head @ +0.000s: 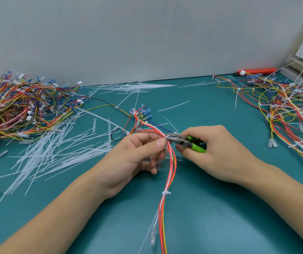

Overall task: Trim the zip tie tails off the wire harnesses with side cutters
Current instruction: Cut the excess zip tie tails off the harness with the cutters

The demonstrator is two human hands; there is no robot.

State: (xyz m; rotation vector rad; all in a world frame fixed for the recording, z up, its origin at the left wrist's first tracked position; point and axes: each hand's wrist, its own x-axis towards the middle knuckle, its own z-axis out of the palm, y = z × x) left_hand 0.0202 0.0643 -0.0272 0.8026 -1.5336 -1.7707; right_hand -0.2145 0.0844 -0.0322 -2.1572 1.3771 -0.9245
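At centre frame, the left hand (137, 153) pinches a wire harness (167, 180) while the right hand (214, 153) grips green-handled side cutters (183, 141) whose tips touch it above the teal desk (220, 208).

Teal table mat (220, 208), grey wall (128, 33), orange-red utility knife (257, 71) at the far right edge.

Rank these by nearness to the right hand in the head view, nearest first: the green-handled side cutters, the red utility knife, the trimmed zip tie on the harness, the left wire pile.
1. Green-handled side cutters: held in the right hand.
2. Trimmed zip tie: below-left, on the harness.
3. Red utility knife: far right, by the wall.
4. Left wire pile: far left.
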